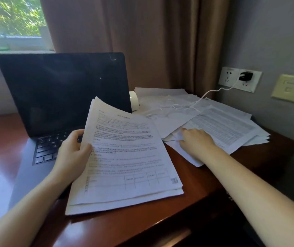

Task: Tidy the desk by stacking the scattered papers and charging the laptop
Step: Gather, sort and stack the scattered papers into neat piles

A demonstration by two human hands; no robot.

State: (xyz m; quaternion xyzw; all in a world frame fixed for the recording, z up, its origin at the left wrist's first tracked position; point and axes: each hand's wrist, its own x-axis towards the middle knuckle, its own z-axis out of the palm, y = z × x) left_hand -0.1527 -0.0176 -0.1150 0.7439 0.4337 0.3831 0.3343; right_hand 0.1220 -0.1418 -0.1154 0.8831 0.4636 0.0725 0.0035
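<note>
Gripping a paper stack (124, 157) in the left hand (71, 150), right hand (196, 141) flat on scattered papers (228, 129) beneath a white cable (214, 90).

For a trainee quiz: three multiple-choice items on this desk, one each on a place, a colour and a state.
1. The white cable lies: A on the scattered papers; B on the floor; C on the windowsill.
2. The charger in the wall socket is: A white; B black; C red.
3. The laptop is: A shut; B open, screen dark; C open, screen lit.
Key: A, it loops across the sheets; B, its body is black; B, the lid stands up with a dark screen.
</note>
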